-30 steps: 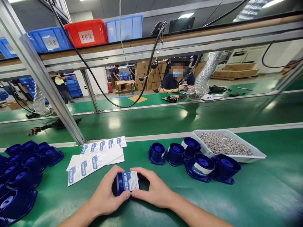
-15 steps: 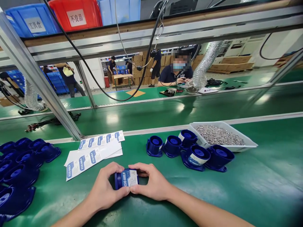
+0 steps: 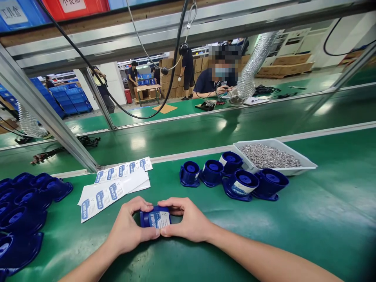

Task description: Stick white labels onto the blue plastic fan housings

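Note:
A blue plastic part (image 3: 155, 217) with a white and blue label on its side rests on the green bench mat between both my hands. My left hand (image 3: 129, 229) curls around its left side, thumb pressed to the label's lower edge. My right hand (image 3: 188, 219) wraps its right side, thumb meeting the left thumb under the label. Label sheets (image 3: 113, 188) lie just beyond my left hand.
Several unlabelled blue parts (image 3: 23, 207) are heaped at the left. Several labelled ones (image 3: 235, 178) stand at the right beside a white tray of small metal screws (image 3: 272, 156). A slanted metal post (image 3: 44, 111) rises at back left. A person sits across the line.
Both hands with the blue part have stayed together. The view has tilted downward slightly, so everything sits a little higher in the picture.

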`<state>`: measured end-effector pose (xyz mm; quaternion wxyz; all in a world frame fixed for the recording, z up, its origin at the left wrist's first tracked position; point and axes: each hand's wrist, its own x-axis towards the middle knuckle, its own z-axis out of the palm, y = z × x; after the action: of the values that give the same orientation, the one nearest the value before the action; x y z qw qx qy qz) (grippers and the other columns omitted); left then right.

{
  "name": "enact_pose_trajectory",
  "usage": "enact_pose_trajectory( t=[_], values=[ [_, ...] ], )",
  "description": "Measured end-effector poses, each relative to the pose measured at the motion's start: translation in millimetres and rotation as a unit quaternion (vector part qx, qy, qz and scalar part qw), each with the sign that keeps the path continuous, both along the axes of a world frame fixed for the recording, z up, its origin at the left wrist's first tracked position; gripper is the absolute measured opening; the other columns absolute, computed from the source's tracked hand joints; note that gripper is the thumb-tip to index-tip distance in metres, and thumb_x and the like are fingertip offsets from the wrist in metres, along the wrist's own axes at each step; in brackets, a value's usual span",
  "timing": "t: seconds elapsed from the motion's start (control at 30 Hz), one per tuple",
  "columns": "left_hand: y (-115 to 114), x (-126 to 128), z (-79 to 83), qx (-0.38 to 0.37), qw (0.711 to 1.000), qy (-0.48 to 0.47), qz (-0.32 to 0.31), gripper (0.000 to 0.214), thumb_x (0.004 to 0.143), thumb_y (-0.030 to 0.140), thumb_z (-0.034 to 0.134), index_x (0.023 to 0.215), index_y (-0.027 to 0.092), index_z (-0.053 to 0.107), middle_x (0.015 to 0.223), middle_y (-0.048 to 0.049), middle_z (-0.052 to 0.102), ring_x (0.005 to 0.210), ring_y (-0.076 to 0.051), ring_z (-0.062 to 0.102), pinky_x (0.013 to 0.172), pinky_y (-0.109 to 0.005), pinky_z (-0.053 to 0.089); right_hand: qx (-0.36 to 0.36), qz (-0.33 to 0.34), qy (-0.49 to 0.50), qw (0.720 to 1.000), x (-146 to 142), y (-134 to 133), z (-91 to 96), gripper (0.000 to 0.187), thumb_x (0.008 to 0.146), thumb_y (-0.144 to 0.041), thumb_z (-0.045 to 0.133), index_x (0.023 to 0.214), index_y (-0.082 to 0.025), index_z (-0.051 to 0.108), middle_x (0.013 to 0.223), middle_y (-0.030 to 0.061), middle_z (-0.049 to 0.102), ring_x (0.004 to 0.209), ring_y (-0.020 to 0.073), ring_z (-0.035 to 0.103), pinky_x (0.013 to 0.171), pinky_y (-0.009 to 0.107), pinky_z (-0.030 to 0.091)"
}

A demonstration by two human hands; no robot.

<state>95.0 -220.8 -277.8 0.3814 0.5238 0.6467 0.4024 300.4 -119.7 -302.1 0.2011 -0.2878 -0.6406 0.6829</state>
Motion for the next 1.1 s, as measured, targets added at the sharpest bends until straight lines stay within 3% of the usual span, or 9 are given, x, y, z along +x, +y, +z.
enact_pose_trajectory(
  t=[0.33,0.63,1.1],
  values=[
    [1.1,0.5,3.8,0.015,1.0,-0.007,-0.008,0.034,0.058,0.026,0.091,0.074,0.017,0.063,0.097,-0.0059,0.066,0.107,-0.029,0.067,0.092,-0.039,0.046,-0.019,-0.005,0.016,1.0,2.2,-3.8,-0.3,0.079,0.056,-0.038,0.096,0.127,-0.014,0.073,0.129,0.0129,0.07,0.122,0.0342,0.067,0.114,0.05,0.05],
    [-1.2,4.4,5.3,0.039,0.999,0.014,-0.013,0.031,0.063,0.032,0.09,0.08,0.018,0.068,0.099,-0.0077,0.066,0.107,-0.029,0.067,0.09,-0.039,0.049,-0.075,-0.005,0.027,0.997,1.7,-0.3,-2.7,0.079,0.049,-0.033,0.1,0.122,-0.013,0.076,0.128,0.0129,0.071,0.12,0.0348,0.068,0.113,0.048,0.052],
    [-3.4,4.5,0.8,0.058,0.997,0.035,-0.024,0.033,0.072,0.038,0.088,0.086,0.017,0.067,0.105,-0.0096,0.068,0.107,-0.027,0.067,0.091,-0.039,0.051,-0.104,-0.002,0.039,0.994,1.8,1.3,-4.5,0.081,0.048,-0.031,0.102,0.123,-0.013,0.076,0.129,0.0133,0.071,0.121,0.0336,0.069,0.114,0.045,0.053]
  ],
)
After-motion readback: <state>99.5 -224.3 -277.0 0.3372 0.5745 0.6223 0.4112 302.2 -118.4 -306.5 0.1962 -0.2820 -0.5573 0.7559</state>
